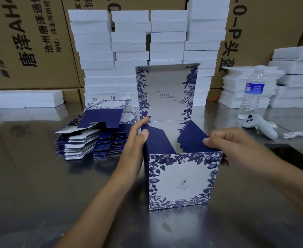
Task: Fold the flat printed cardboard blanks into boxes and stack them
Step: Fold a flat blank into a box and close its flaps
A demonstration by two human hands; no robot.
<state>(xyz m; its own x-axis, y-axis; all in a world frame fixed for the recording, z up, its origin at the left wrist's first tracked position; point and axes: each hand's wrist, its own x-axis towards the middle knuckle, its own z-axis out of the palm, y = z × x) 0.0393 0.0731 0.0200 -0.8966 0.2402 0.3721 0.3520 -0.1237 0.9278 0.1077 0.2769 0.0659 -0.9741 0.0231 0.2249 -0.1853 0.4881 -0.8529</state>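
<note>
A reflective metal table point(40, 185) fills the view. Near its front stands an opened printed box point(179, 181), white with blue floral borders, its lid upright and its dark blue side flaps tilted inward. Just left of it lies a fanned pile of flat printed blanks point(93, 133), blue and white. Along the far edge rise tall columns of white foam blocks point(129, 51), with low foam slabs point(27, 99) at far left and further foam stacks point(236, 90) at right. A clear water bottle point(252, 93) stands upright before those, and a white handheld controller point(259, 127) lies near its base
</note>
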